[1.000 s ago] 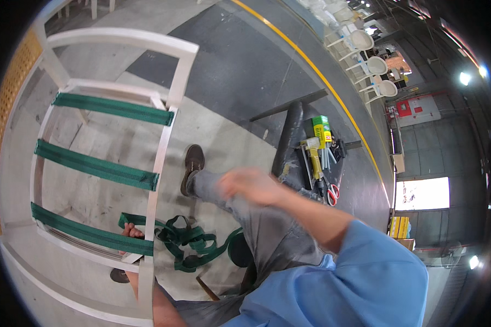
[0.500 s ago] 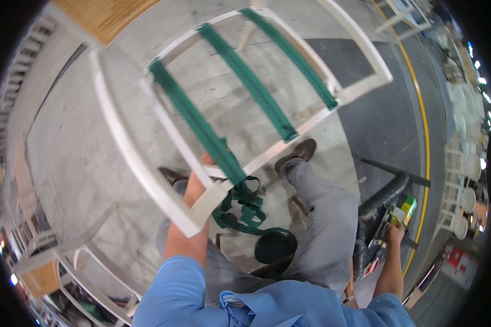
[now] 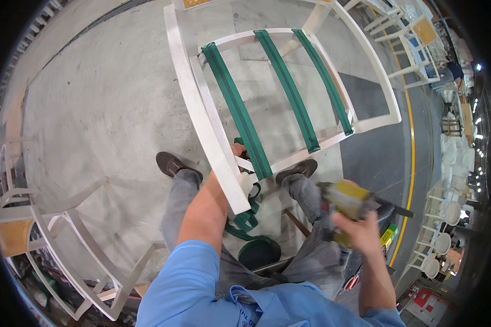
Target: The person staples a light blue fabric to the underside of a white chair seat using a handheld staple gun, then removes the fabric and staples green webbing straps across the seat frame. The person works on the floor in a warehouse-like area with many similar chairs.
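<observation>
In front of me is a white wooden chair frame (image 3: 186, 103), tilted, with three green webbing straps (image 3: 235, 109) lying across its seat opening. My left hand (image 3: 238, 150) reaches under the near corner, closed on the webbing beside the left strap; the frame partly hides its fingers. Loose webbing hangs below that corner in loops and runs to a green webbing roll (image 3: 259, 253) between my legs. My right hand (image 3: 360, 231) is closed around what looks like a yellow and black staple gun (image 3: 348, 200), blurred by motion, right of the frame's near corner.
Another white chair (image 3: 73, 223) with a woven panel lies at the left. A black padded support with a green box (image 3: 388, 235) is by my right side. White chairs (image 3: 412, 49) stand at the far right, stools (image 3: 443, 240) at the right edge. A yellow line (image 3: 412, 163) marks the floor.
My right hand has lifted the staple gun from the support at my right and brought it left toward the frame. The chair frame appears further right and lower in view.
</observation>
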{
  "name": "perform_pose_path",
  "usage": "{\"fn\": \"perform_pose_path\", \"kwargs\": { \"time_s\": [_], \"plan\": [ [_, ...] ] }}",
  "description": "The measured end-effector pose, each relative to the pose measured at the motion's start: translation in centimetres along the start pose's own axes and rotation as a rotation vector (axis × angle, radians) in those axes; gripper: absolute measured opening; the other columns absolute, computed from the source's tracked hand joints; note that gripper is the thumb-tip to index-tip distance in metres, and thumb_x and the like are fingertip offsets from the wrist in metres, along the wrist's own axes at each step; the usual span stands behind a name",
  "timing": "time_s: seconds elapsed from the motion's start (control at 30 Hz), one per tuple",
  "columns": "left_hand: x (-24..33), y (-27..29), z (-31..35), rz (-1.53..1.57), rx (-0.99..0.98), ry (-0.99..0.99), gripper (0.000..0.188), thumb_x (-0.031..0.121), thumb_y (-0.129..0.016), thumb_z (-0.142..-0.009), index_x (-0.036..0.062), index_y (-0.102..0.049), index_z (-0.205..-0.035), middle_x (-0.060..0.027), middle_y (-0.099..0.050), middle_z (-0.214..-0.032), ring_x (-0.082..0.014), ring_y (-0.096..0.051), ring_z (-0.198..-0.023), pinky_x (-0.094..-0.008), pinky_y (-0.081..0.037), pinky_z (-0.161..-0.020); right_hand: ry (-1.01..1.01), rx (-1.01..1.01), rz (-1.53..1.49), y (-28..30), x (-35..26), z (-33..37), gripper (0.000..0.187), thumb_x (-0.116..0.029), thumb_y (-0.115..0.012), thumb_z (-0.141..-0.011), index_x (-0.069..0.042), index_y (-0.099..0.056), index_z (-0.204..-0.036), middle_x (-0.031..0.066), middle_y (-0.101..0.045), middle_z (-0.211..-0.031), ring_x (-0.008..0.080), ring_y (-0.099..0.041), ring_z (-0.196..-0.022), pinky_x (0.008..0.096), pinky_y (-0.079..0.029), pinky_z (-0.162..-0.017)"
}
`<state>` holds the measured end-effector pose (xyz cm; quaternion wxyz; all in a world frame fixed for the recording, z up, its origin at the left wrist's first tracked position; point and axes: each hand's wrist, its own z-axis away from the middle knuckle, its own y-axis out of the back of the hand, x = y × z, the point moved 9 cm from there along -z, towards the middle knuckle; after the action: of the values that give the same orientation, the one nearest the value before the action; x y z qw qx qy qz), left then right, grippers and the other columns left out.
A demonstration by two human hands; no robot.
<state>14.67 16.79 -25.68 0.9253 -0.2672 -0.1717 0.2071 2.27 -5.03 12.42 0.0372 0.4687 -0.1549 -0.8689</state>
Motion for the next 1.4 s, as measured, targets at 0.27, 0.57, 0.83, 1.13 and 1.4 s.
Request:
{"fn": "perform_pose_path", "kwargs": {
  "time_s": [0.27, 0.57, 0.83, 1.13, 1.4],
  "plan": [
    [1.4, -0.3, -0.7, -0.029, -0.06, 0.031, 0.042, 0.028, -0.067, -0.103, 0.0001, -0.067, -0.134, -0.0123, -0.072, -0.112, -0.0228, -0.068, -0.099, -0.0361, -0.056, -0.091, -0.194, -0.248, 0.052, -11.6, 4.4, -6.5, 0.067, -0.001, -0.078, -0.093, -0.01, -0.05, -0.153, 0.0022, -0.069, -0.106, 0.0067, -0.058, -0.073, 0.0254, -0.052, -0.062],
    [0.8, 0.0, -0.6, -0.041, -0.092, 0.042, 0.044, 0.028, -0.068, -0.101, -0.0003, -0.066, -0.135, -0.0135, -0.071, -0.115, -0.0237, -0.068, -0.102, -0.0367, -0.055, -0.094, -0.133, -0.231, 0.094, -12.6, 5.0, -7.3, 0.067, -0.004, -0.079, -0.092, -0.007, -0.049, -0.152, 0.003, -0.07, -0.115, 0.0076, -0.061, -0.081, 0.0263, -0.053, -0.064],
    [0.6, -0.2, -0.6, -0.07, -0.098, 0.052, 0.047, 0.029, -0.07, -0.1, -0.0007, -0.066, -0.136, -0.0146, -0.071, -0.119, -0.0245, -0.068, -0.104, -0.0373, -0.054, -0.095, -0.053, -0.194, 0.202, -12.2, 5.8, -7.8, 0.066, -0.007, -0.082, -0.09, -0.007, -0.052, -0.15, 0.0027, -0.071, -0.115, 0.0069, -0.062, -0.079, 0.0268, -0.054, -0.065],
    [0.5, 0.0, -0.4, -0.072, -0.095, 0.045, 0.05, 0.029, -0.071, -0.098, -0.0012, -0.065, -0.137, -0.0158, -0.07, -0.123, -0.0253, -0.068, -0.107, -0.038, -0.054, -0.098, -0.116, -0.205, 0.098, -13.7, 6.0, -7.0, 0.065, -0.006, -0.081, -0.091, -0.007, -0.053, -0.15, 0.003, -0.072, -0.118, 0.006, -0.063, -0.082, 0.0255, -0.054, -0.07],
    [0.3, -0.5, -0.3, -0.072, -0.102, 0.035, 0.052, 0.029, -0.072, -0.096, -0.0015, -0.065, -0.138, -0.0169, -0.07, -0.126, -0.0261, -0.068, -0.11, -0.0386, -0.053, -0.1, -0.076, -0.212, 0.145, -14.2, 6.2, -6.1, 0.068, -0.006, -0.081, -0.092, -0.008, -0.051, -0.153, 0.0037, -0.072, -0.115, 0.007, -0.064, -0.08, 0.0258, -0.055, -0.068]
  ]
}}
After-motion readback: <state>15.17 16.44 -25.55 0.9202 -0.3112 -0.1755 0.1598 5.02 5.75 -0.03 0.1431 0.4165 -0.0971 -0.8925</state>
